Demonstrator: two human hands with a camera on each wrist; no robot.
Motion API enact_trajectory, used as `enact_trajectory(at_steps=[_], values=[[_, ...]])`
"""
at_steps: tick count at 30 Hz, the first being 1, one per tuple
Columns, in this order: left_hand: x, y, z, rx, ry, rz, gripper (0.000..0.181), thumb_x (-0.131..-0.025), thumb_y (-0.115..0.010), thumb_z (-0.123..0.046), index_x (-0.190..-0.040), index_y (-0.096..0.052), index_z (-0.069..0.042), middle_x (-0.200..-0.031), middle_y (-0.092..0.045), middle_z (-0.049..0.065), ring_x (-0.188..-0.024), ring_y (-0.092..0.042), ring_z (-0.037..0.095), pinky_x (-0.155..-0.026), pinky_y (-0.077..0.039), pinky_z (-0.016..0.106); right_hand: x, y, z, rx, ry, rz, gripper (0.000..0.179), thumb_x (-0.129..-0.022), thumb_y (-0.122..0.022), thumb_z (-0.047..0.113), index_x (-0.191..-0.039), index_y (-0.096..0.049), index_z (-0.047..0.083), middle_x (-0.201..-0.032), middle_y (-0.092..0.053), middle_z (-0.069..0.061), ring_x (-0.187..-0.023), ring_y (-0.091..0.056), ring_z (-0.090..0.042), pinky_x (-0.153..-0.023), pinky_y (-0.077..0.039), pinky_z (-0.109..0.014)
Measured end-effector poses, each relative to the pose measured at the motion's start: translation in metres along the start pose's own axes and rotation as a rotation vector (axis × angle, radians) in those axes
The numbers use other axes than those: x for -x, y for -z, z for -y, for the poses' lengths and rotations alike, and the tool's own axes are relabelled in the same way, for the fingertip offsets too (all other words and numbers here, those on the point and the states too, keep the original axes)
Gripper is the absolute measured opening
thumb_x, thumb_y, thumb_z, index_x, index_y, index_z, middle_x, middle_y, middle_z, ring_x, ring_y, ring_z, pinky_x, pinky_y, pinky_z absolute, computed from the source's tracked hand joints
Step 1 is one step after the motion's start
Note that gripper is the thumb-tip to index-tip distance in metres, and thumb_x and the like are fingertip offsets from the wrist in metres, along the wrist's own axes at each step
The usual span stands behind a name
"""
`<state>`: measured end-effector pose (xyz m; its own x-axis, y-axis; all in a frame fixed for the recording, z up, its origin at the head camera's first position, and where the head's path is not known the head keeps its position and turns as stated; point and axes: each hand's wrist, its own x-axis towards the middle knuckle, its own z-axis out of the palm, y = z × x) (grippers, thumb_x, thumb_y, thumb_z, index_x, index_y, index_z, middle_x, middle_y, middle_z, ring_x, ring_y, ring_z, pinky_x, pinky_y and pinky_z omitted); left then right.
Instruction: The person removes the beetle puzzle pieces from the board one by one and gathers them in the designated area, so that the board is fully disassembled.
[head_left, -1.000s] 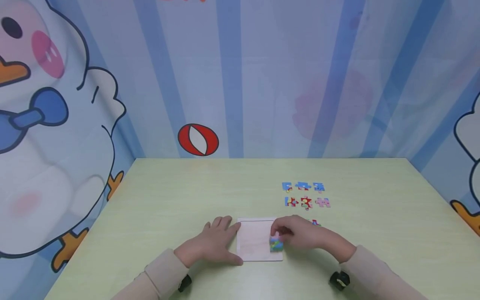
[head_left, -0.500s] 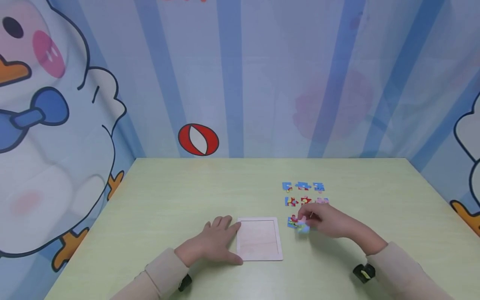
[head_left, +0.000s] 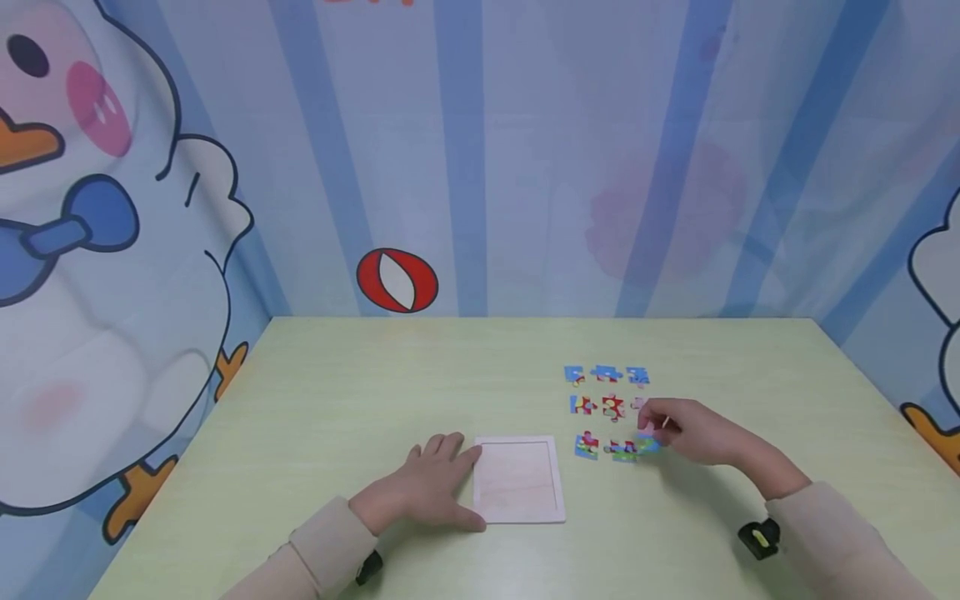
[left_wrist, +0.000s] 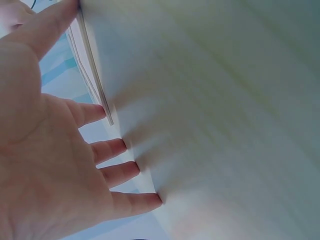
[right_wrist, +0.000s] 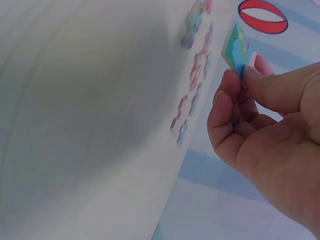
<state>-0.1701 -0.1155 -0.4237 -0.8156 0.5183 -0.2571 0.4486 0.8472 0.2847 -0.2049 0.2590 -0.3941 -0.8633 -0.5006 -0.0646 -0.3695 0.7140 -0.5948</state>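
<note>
My right hand (head_left: pixel 693 432) pinches a jigsaw piece (right_wrist: pixel 236 49) between thumb and fingers, at the right end of the nearest row of pieces. Green, blue and pink show on it. In the right wrist view it is held clear of the table. A green-and-red piece (head_left: pixel 622 451) lies just left of it, and another corner piece (head_left: pixel 587 446) lies further left. My left hand (head_left: pixel 423 483) is spread flat, thumb and index finger at the left edge of the pale square puzzle tray (head_left: pixel 559 492). In the left wrist view its fingertips touch the table beside the tray edge (left_wrist: pixel 95 70).
Behind lie two more rows of pieces: a blue far row with a middle piece (head_left: pixel 606 373), and a row around a red piece (head_left: pixel 612 407). My right hand partly covers a pink piece (head_left: pixel 637 403). A printed curtain (head_left: pixel 525 167) hangs behind the light table (head_left: pixel 360 375).
My right hand has carried the jigsaw piece from over the tray's right side to the right end of the nearest row. My left hand has stayed at the tray.
</note>
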Motion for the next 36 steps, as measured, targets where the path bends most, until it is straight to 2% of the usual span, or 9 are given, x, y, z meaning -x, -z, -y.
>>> enact_trajectory(at_steps=[10, 20, 36], values=[[0.0, -0.001, 0.001, -0.007, -0.006, -0.002, 0.097, -0.077, -0.069, -0.062, -0.149, -0.034, -0.008, -0.152, -0.027, 0.019, -0.139, -0.024, 0.039, -0.106, -0.024, 0.064, 0.004, 0.001, -0.018, 0.007, -0.068, 0.015, 0.024, -0.087, -0.049, -0.013, -0.093, -0.057, 0.009, -0.085, -0.05, -0.002, -0.077, -0.043, -0.019, -0.063, -0.037, -0.03], [0.001, 0.001, -0.001, -0.007, -0.011, -0.006, 0.096, -0.077, -0.069, -0.061, -0.149, -0.034, -0.007, -0.151, -0.027, 0.02, -0.139, -0.024, 0.04, -0.105, -0.024, 0.065, 0.001, -0.001, -0.029, -0.001, -0.078, 0.046, 0.029, -0.085, -0.045, -0.015, -0.092, -0.059, 0.009, -0.08, -0.048, -0.002, -0.073, -0.041, -0.017, -0.062, -0.035, -0.029], [0.002, 0.0, 0.0, -0.005, -0.01, -0.002, 0.096, -0.078, -0.069, -0.061, -0.149, -0.034, -0.007, -0.152, -0.027, 0.02, -0.139, -0.024, 0.04, -0.105, -0.024, 0.065, -0.002, -0.005, -0.031, 0.018, -0.126, 0.056, 0.025, -0.087, -0.049, -0.012, -0.095, -0.062, 0.007, -0.078, -0.05, -0.001, -0.075, -0.044, -0.017, -0.067, -0.037, -0.031]])
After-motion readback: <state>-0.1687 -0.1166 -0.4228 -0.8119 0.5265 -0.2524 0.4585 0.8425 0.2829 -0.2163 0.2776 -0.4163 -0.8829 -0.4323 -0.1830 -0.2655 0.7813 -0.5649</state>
